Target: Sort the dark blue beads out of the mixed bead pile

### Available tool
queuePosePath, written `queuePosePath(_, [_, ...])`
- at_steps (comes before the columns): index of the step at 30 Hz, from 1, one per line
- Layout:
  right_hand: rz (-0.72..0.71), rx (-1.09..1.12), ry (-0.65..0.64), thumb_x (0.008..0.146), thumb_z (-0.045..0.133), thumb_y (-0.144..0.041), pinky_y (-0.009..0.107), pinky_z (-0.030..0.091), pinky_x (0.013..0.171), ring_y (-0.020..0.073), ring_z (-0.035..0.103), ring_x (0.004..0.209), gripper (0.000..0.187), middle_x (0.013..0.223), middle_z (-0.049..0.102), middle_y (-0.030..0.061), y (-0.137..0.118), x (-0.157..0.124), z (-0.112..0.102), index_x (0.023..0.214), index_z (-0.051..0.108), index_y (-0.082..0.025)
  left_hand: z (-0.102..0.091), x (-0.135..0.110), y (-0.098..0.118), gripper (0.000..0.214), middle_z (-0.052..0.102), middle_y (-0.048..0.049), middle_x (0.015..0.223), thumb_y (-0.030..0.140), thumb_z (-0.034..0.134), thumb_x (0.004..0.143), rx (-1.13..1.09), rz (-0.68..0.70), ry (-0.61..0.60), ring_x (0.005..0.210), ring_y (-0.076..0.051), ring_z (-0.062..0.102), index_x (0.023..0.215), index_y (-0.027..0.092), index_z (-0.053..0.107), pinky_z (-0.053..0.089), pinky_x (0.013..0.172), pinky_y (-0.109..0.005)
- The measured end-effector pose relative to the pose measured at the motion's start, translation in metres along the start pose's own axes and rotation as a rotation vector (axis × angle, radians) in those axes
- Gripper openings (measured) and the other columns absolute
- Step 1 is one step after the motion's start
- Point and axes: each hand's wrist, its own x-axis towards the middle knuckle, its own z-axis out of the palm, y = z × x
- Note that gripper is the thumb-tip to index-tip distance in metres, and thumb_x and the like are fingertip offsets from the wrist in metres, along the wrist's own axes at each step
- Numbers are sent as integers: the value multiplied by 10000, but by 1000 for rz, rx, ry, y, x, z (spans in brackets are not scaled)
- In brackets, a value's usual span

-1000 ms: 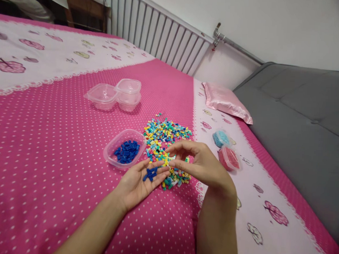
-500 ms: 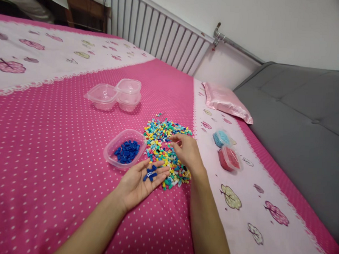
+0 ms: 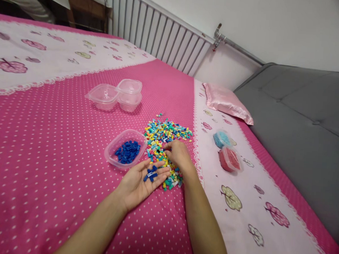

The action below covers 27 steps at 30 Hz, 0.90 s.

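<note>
My left hand (image 3: 135, 186) lies palm up with its fingers stretched out, and several small dark blue building bricks (image 3: 150, 174) rest on it. Close beyond its fingers spreads a loose pile of mixed-colour bricks (image 3: 165, 130). Over the right side of that pile is my right hand (image 3: 180, 155), fingers curled and thumb near the index finger. Whatever is between those fingertips is too small and hidden to make out. A clear plastic container (image 3: 109, 151) stands left of the pile, just beyond my left hand, with many dark blue bricks (image 3: 127, 152) inside.
Further back stand clear plastic containers (image 3: 104, 101), some stacked. To the right, a container of light blue bricks (image 3: 221, 139) touches one of red bricks (image 3: 228, 159). A pink pillow (image 3: 226, 101) lies near the grey headboard (image 3: 298, 107). All rests on a pink dotted bedspread (image 3: 57, 144).
My right hand has come lower and nearer to me over the pile, and its fingers are more curled. My left hand keeps its place with the blue bricks on it.
</note>
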Motion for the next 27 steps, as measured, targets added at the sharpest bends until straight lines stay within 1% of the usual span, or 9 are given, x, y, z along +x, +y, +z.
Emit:
queuePosePath(2, [2,-13,3,755,591,-168,271,458,800,201,659,897,194,928,722,61,0,0,0,862,739,-235,0,0,0,397,686,-212,886,241,336,937,0,-1,-4,772,-229,702,1198,-20,480,570,698,-267])
queuePosePath(6, [-9,1,32,751,600,-180,258,455,742,183,649,827,157,881,718,55,0,-2,-1,837,725,-220,0,0,0,398,690,-195,874,234,332,935,-16,-7,-15,769,-225,704,1223,-6,467,571,693,-272])
queuePosePath(11, [-15,79,85,765,594,-197,260,455,726,167,640,779,137,847,720,34,2,-4,-8,834,711,-215,0,1,0,397,690,-204,890,232,342,932,-21,-9,-13,786,-230,703,1228,-4,460,569,708,-275])
queuePosePath(15, [-50,147,158,764,585,-208,269,453,699,157,623,718,142,829,716,24,5,-6,-19,845,702,-208,1,0,0,417,685,-224,919,235,351,929,-9,1,7,800,-233,701,1240,-25,447,563,723,-271])
queuePosePath(18, [-78,229,220,757,587,-208,273,454,684,145,610,676,133,813,715,16,5,-12,-30,836,693,-202,2,-1,0,423,688,-221,912,234,348,929,-8,0,11,788,-223,702,1249,-24,450,563,724,-273])
queuePosePath(22, [-127,364,277,747,598,-231,270,460,652,130,595,624,119,776,706,15,3,-22,-45,813,688,-189,0,0,0,412,693,-210,902,232,338,931,-19,-12,-8,782,-218,703,1241,-7,467,567,713,-275])
queuePosePath(27, [-186,491,330,753,601,-258,263,457,608,123,583,619,151,773,698,27,-1,-37,-60,847,691,-181,0,0,0,418,686,-222,921,232,334,931,-21,-9,-4,786,-224,701,1249,-13,450,569,708,-279])
